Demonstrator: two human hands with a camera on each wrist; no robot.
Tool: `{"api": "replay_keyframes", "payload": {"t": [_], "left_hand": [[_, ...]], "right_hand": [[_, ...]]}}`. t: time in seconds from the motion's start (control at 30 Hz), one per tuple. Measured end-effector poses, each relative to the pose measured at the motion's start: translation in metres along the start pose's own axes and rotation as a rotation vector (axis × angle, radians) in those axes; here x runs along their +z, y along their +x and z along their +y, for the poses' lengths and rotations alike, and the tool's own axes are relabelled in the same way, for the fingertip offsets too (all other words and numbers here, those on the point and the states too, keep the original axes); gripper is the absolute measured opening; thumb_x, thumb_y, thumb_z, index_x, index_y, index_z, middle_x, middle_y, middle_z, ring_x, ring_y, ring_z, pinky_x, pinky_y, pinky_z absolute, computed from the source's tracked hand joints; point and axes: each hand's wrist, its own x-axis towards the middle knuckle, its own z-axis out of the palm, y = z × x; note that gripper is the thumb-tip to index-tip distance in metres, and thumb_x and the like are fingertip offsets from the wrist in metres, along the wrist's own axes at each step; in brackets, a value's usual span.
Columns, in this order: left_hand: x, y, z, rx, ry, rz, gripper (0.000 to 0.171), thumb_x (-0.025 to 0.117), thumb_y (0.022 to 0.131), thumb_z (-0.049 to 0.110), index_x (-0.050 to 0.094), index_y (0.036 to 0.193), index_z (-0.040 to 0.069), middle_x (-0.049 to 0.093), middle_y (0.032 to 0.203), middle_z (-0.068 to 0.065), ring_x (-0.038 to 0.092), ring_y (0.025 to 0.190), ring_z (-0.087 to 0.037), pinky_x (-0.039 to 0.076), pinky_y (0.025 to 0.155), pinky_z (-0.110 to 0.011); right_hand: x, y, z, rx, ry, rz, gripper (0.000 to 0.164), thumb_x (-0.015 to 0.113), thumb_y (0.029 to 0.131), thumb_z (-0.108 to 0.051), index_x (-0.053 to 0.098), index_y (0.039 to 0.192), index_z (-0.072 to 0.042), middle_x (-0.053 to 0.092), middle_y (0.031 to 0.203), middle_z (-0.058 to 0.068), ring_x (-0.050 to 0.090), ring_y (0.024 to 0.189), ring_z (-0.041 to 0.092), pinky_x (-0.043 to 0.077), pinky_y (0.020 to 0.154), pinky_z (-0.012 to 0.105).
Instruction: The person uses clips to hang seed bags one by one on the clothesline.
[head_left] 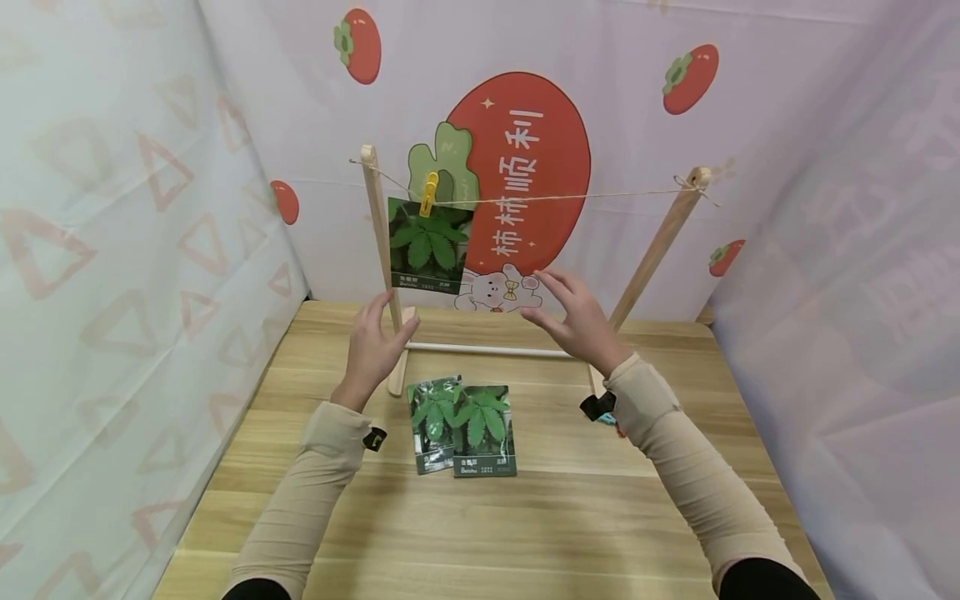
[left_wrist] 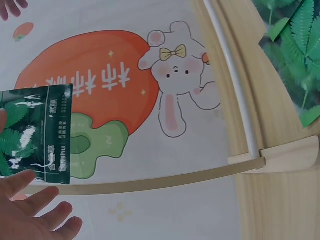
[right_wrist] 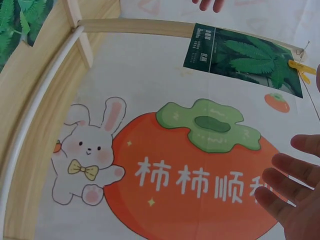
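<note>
A green leaf-printed packet, apparently a seed packet (head_left: 429,254), hangs from a thin string (head_left: 570,197) by a yellow clothespin (head_left: 429,193). My left hand (head_left: 375,348) is beside the left wooden post (head_left: 380,233), just below the packet's lower left corner, fingers spread and holding nothing. To the packet's right, my right hand (head_left: 576,323) hovers with thumb and fingers apart, also holding nothing. In the right wrist view the clothespin (right_wrist: 301,67) grips the packet's edge (right_wrist: 250,60). Two similar packets, a left one (head_left: 432,425) and a right one (head_left: 484,433), overlap on the table.
The string is tied to the right wooden post (head_left: 660,242) as well. A white rod (head_left: 495,350) joins the stand's feet low down. Small blue and red items (head_left: 607,419) show partly from under my right wrist. Printed cloth (head_left: 630,150) surrounds the wooden table (head_left: 480,542).
</note>
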Motion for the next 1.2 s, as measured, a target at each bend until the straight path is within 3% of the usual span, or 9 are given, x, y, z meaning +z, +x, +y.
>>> {"api": "replay_keyframes", "payload": {"t": [0.37, 0.73, 1.2], "left_hand": [[0.017, -0.009, -0.018, 0.085, 0.104, 0.027, 0.065, 0.066, 0.091, 0.039, 0.047, 0.140, 0.000, 0.047, 0.144, -0.023, 0.042, 0.132, -0.044, 0.034, 0.108, -0.061], [0.027, -0.020, -0.043, 0.058, 0.135, 0.005, 0.066, 0.066, 0.091, 0.042, 0.048, 0.140, 0.002, 0.049, 0.141, -0.022, 0.045, 0.128, -0.042, 0.036, 0.106, -0.062], [0.037, -0.031, -0.052, 0.015, 0.134, -0.052, 0.066, 0.067, 0.091, 0.040, 0.047, 0.140, 0.002, 0.047, 0.143, -0.023, 0.042, 0.132, -0.044, 0.034, 0.108, -0.063]], "right_hand": [[0.013, -0.026, 0.013, 0.096, -0.070, -0.028, 0.066, 0.073, 0.088, -0.028, 0.047, 0.143, -0.004, 0.050, 0.139, 0.021, 0.046, 0.130, 0.038, 0.041, 0.106, 0.057], [0.030, -0.054, 0.030, 0.171, -0.046, -0.025, 0.063, 0.071, 0.089, -0.029, 0.048, 0.142, -0.004, 0.052, 0.137, 0.021, 0.047, 0.128, 0.040, 0.039, 0.106, 0.058], [0.039, -0.078, 0.042, 0.265, -0.083, -0.078, 0.067, 0.069, 0.090, -0.038, 0.046, 0.144, -0.004, 0.049, 0.140, 0.022, 0.047, 0.128, 0.040, 0.042, 0.103, 0.058]]}}
